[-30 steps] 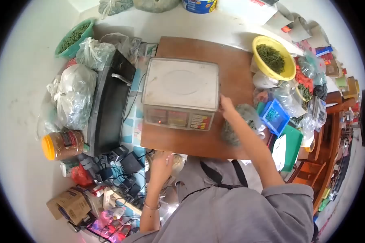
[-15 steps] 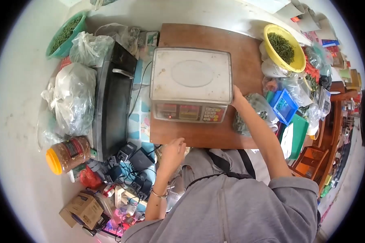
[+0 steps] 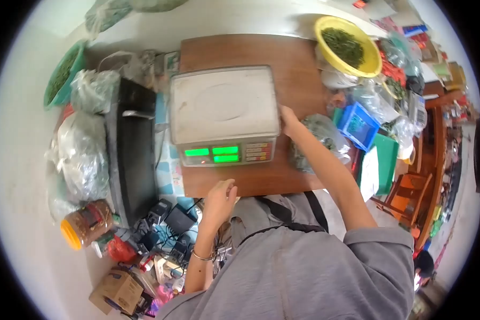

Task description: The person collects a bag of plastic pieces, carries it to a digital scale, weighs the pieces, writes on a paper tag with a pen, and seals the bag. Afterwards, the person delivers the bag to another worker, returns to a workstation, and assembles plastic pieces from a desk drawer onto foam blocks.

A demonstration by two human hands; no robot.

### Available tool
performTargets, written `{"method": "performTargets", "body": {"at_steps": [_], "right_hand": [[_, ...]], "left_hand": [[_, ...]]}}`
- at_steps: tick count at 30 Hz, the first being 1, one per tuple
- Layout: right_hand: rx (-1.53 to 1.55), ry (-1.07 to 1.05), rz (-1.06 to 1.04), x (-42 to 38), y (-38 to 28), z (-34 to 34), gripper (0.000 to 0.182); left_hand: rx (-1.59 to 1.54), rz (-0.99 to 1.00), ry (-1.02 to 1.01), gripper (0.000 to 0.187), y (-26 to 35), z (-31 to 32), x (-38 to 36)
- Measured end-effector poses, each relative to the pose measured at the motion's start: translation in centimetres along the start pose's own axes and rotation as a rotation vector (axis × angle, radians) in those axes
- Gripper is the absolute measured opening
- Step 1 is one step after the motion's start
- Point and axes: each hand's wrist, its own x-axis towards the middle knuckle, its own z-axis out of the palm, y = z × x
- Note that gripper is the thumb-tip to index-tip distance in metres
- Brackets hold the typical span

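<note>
A digital weighing scale (image 3: pixel 224 104) with a pale, worn metal plate stands on a brown wooden table (image 3: pixel 298 69). Its green display (image 3: pixel 225 154) is lit, and a keypad sits to the right of it. My right hand (image 3: pixel 289 121) reaches to the scale's right side, its fingers mostly hidden behind the casing. Just over the table's front edge is my left hand (image 3: pixel 218 200), empty, with loosely bent fingers and the thumb apart. A clear plastic bag with dark leafy contents (image 3: pixel 319 141) lies right of the scale, beside my right forearm.
At the back right stands a yellow basin (image 3: pixel 376 64) of green plant pieces, with a blue basket (image 3: pixel 359 127) and green tray (image 3: pixel 388 160) nearer. On the left are a black case-like object (image 3: pixel 136 154), filled plastic bags (image 3: pixel 82 154), a yellow-lidded jar (image 3: pixel 88 224) and tangled cables (image 3: pixel 181 221).
The scale's display has lit up green. My view has shifted, so the table and scale appear further left. My right hand stays at the scale's right side.
</note>
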Motion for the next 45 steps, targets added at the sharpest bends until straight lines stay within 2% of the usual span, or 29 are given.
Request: {"method": "performTargets", "body": {"at_steps": [1,3,4,7,8,10,11,12,14,15,16,17,19,20,21,22,23,25,26,29,31,33,34,35,38,39,41,43,45], "right_hand": [[-0.136,0.058,-0.057,-2.7,-1.9,0.8,0.03],[-0.385,0.071,-0.393,-6.0,-3.9,0.2,0.033],[-0.599,0.203,-0.551,-9.3,-5.5,0.6,0.031],[-0.876,0.163,-0.974,-14.8,-7.3,-3.0,0.03],[-0.878,0.176,-0.974,-16.1,-7.4,-4.4,0.03],[-1.22,0.327,-1.084,-18.3,-7.2,-7.3,0.032],[-1.222,0.337,-1.081,-19.1,-6.7,-8.8,0.032],[-1.296,0.262,-0.989,-19.7,-5.9,-10.2,0.031],[-1.35,0.195,-0.895,-20.6,-5.2,-12.2,0.03],[-1.322,0.084,-0.693,-21.0,-4.9,-12.9,0.03],[-1.286,-0.03,-0.495,-21.0,-4.7,-13.3,0.029],[-1.279,-0.032,-0.499,-20.9,-4.5,-13.8,0.029],[-1.229,0.048,-0.638,-20.9,-4.2,-14.5,0.028],[-1.223,0.049,-0.635,-21.1,-4.3,-14.8,0.028],[-0.966,-0.029,-0.501,-21.9,-5.3,-14.5,0.026],[-0.707,-0.103,-0.367,-22.8,-6.0,-14.1,0.025],[-0.699,-0.103,-0.364,-23.6,-6.2,-13.9,0.025],[-0.423,-0.111,-0.426,-25.2,-6.4,-13.3,0.023],[-0.325,-0.125,-0.385,-25.7,-6.4,-13.2,0.022],[-0.162,-0.114,-0.366,-27.0,-5.5,-13.0,0.021],[-0.143,-0.044,-0.349,-27.6,-5.1,-13.8,0.02],[-0.119,-0.024,-0.432,-27.9,-5.0,-14.7,0.018],[-0.162,0.077,-0.433,-27.8,-4.8,-15.6,0.017],[-0.159,0.076,-0.426,-27.9,-4.4,-16.7,0.017],[-1.33,0.681,-0.702,-28.3,-3.0,-18.2,0.019],[-1.328,0.676,-0.693,-28.3,-2.4,-17.8,0.019],[-1.25,0.495,-1.062,-27.5,-1.2,-15.8,0.021],[-1.1,0.093,-0.995,-26.6,0.6,-12.2,0.025],[-1.254,-0.048,-0.587,-22.7,3.3,-10.9,0.035]], "left_hand": [[-0.01,0.025,-0.028,0.024,0.5,0.4,0.5],[0.034,0.101,-0.053,0.023,1.4,1.4,1.6],[0.008,0.115,-0.096,0.021,2.2,1.9,2.2],[-0.064,0.231,-0.211,0.02,5.9,3.8,4.2],[-0.085,0.264,-0.279,0.02,7.0,4.7,4.9],[-0.318,0.367,-0.398,0.022,8.6,7.9,6.2],[-0.522,0.29,-0.523,0.026,9.6,9.6,6.5],[-0.545,0.211,-0.717,0.027,11.0,10.5,7.2],[-0.604,0.108,-0.816,0.031,12.3,14.2,7.6],[-0.592,0.105,-0.82,0.031,12.6,15.3,7.8],[-0.749,-0.036,-0.899,0.032,12.9,16.4,8.0],[-0.907,-0.18,-0.97,0.034,13.0,17.4,8.1],[-1.016,-0.15,-0.892,0.03,12.9,18.6,7.2],[-1.086,-0.153,-0.763,0.028,12.8,19.1,6.7],[-1.151,-0.154,-0.631,0.026,13.2,19.1,6.2],[-1.259,-0.317,-0.609,0.021,14.5,17.8,6.0],[-1.252,-0.323,-0.61,0.021,14.4,17.5,6.0],[-1.333,-0.256,-0.589,0.02,14.1,16.5,6.2],[-1.332,-0.245,-0.605,0.018,14.2,16.0,6.3],[-1.192,-0.179,-0.608,0.017,13.2,15.4,6.4],[-1.159,-0.226,-0.578,0.016,14.5,13.6,6.1],[-1.049,-0.201,-0.567,0.016,14.1,12.8,6.1],[-1.049,-0.206,-0.566,0.016,13.8,12.3,6.2],[-1.033,-0.198,-0.531,0.015,13.4,11.9,6.1],[-0.95,-0.172,-0.441,0.016,12.4,10.9,5.9],[-0.884,-0.145,-0.39,0.017,12.3,10.8,5.8],[-0.876,-0.161,-0.378,0.017,12.4,10.9,5.4],[-0.884,-0.098,-0.304,0.016,12.2,11.5,4.9],[-0.884,-0.102,-0.269,0.015,12.2,11.9,4.5]]}}
